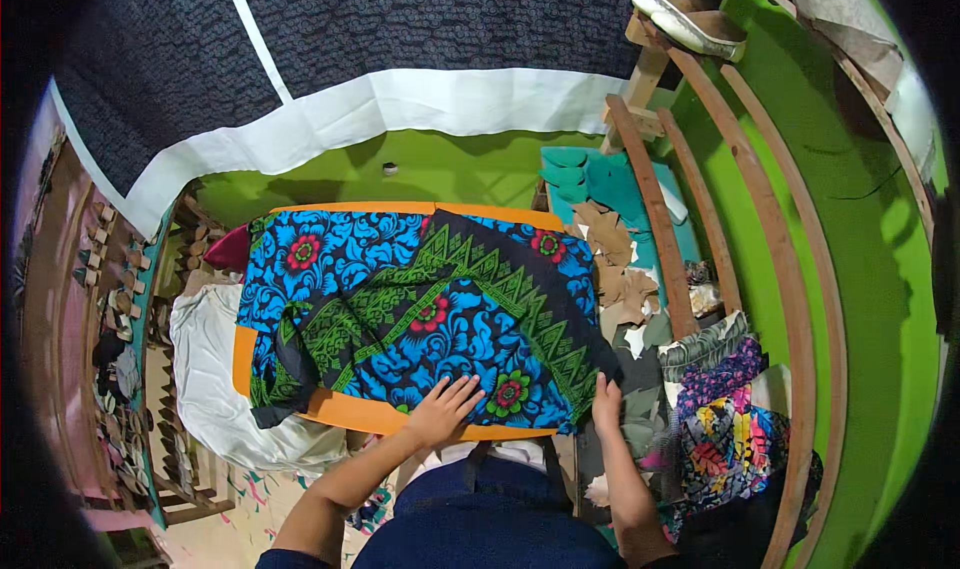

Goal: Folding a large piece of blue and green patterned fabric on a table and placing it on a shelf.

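Observation:
A patterned cloth [470,339] in blue, black and green with red flowers is spread over an orange-edged table [345,414]. Part of the cloth is folded over on itself, with a green zigzag border running diagonally across it. My left hand [445,409] lies flat on the cloth near the table's front edge, its fingers spread. At the cloth's right edge, my right hand [606,404] is closed on the dark border; its fingers are partly hidden.
White fabric [205,369] is heaped left of the table. Wooden rails [775,229] curve along the right, above scraps [625,289] and folded printed fabrics [725,419]. White shoes [690,27] rest on the upper rails. Racks of small wooden-looking pieces [120,309] stand at the left.

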The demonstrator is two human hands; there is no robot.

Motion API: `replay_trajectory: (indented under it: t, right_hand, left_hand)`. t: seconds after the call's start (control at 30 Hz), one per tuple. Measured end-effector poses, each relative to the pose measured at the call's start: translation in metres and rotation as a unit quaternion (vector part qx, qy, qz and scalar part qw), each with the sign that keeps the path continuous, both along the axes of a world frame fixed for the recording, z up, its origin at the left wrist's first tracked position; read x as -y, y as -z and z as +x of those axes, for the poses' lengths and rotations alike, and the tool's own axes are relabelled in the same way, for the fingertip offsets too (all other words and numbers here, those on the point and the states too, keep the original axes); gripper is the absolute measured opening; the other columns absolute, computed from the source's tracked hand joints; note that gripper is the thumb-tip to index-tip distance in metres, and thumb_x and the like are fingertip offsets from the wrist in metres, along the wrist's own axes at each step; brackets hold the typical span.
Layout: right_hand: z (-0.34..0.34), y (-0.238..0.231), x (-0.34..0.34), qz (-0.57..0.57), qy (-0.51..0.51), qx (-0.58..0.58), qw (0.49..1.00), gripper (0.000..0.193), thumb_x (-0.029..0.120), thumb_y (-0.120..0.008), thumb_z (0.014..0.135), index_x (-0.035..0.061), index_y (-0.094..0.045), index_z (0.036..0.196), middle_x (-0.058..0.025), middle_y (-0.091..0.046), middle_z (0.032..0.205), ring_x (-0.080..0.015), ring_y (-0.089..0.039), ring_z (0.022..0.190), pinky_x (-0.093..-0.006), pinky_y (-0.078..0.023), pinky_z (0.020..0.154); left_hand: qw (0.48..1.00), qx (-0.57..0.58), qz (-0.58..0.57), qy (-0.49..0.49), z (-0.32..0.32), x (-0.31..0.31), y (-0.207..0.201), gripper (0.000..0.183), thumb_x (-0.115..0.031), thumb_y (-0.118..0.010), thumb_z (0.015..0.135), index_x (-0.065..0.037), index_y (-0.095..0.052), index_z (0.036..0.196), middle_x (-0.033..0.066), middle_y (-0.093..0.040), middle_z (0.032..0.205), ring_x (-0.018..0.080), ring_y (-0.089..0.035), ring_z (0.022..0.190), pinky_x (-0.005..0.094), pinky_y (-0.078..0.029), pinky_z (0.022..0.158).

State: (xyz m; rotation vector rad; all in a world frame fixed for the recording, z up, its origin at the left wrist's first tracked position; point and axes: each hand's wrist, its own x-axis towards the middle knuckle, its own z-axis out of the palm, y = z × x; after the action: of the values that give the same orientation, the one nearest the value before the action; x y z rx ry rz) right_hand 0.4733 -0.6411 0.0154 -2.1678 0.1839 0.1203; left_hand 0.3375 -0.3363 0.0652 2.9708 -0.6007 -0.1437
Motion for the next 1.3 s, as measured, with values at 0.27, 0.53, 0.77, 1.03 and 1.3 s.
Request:
replay_trajectory:
  t: [0.27,0.53,0.77,1.03,1.3]
  right_hand:
    - [-0.002,-0.025,-0.013,-0.016,-0.016,-0.085,0.996,0.074,0.045,-0.046,0.088,-0.0106,-0.025,0.132,-0.0302,-0.044,0.121,-0.0425,-0.04,0.115,-0.042,-0.029,0.1]
    - [-0.087,-0.046,-0.017,-0.272,-0.076,0.052,0.958,0.085,0.04,-0.066,0.074,-0.0062,-0.024,0.132,-0.0274,-0.026,0.133,-0.0411,-0.023,0.126,-0.0501,-0.019,0.102]
    - [-0.087,-0.02,-0.015,-0.277,-0.121,0.069,0.951,0.036,0.021,-0.054,0.081,-0.0125,-0.058,0.091,-0.0237,-0.045,0.118,-0.0368,-0.034,0.12,-0.048,-0.029,0.096]
    - [-0.064,-0.034,0.017,-0.186,-0.112,0.028,0.976,0.022,0.018,-0.047,0.089,-0.0029,-0.053,0.095,-0.0221,-0.054,0.095,-0.0413,-0.054,0.085,-0.0453,-0.043,0.069]
    - [-0.035,-0.041,0.013,0.123,-0.05,0.002,0.991,0.025,0.018,-0.041,0.094,-0.0013,-0.046,0.109,-0.0125,-0.054,0.095,-0.0182,-0.05,0.088,-0.03,-0.039,0.081]
  left_hand:
    - [0.998,-0.012,-0.056,0.026,0.011,0.011,-0.015,0.065,-0.031,-0.054,0.079,-0.01,-0.031,0.136,0.0111,-0.027,0.143,0.0245,-0.029,0.13,0.0444,-0.021,0.106]
    - [0.976,0.067,0.004,0.207,0.054,0.083,0.008,0.05,-0.026,-0.047,0.083,-0.005,-0.044,0.128,0.0085,-0.033,0.14,0.0213,-0.033,0.127,0.0386,-0.024,0.105]
    - [0.967,0.072,-0.034,0.24,0.061,0.102,0.028,0.045,-0.024,-0.044,0.084,0.006,-0.051,0.117,0.0198,-0.047,0.127,0.0274,-0.045,0.118,0.0409,-0.028,0.104]
    - [0.964,0.105,-0.067,0.236,0.056,0.092,-0.003,0.051,-0.021,-0.046,0.078,0.003,-0.047,0.122,0.0142,-0.046,0.13,0.0242,-0.044,0.119,0.0389,-0.029,0.104]
    - [0.973,0.08,-0.124,0.178,0.049,0.088,-0.011,0.052,-0.016,-0.046,0.081,-0.002,-0.039,0.13,0.0117,-0.041,0.134,0.0215,-0.042,0.122,0.0392,-0.028,0.104]
